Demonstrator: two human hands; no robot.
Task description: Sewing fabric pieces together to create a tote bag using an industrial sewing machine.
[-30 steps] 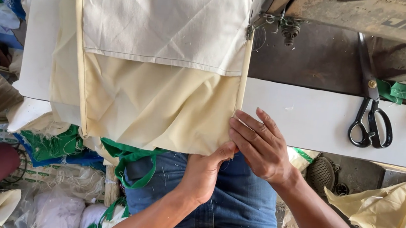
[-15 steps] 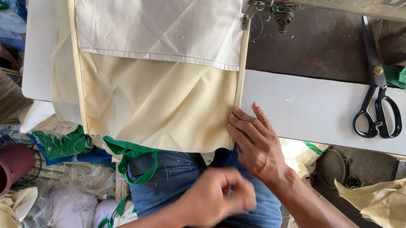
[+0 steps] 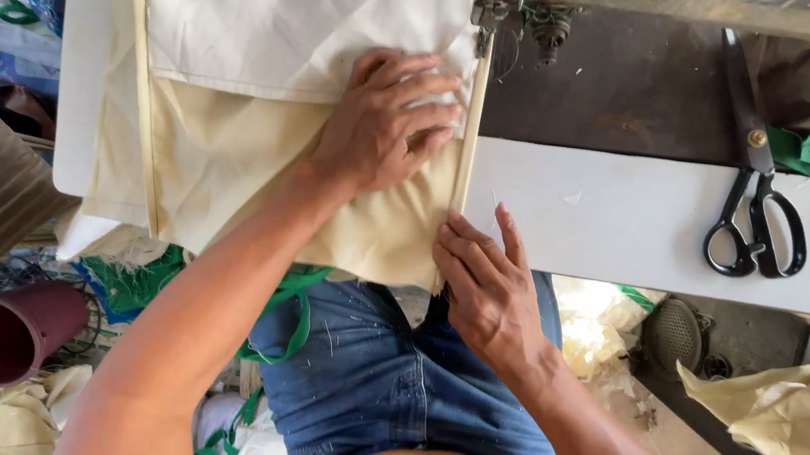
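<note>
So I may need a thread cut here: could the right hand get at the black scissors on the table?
Probably yes: the right hand rests at the fabric's edge, and only bare white tabletop lies between it and the scissors.

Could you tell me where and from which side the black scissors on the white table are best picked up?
Take the scissors by the two black finger loops, coming from the near table edge. They lie flat on the white table with the loops towards the person and the blades pointing away towards the sewing machine, so the loops are probably the closest, safest part to grasp.
</note>
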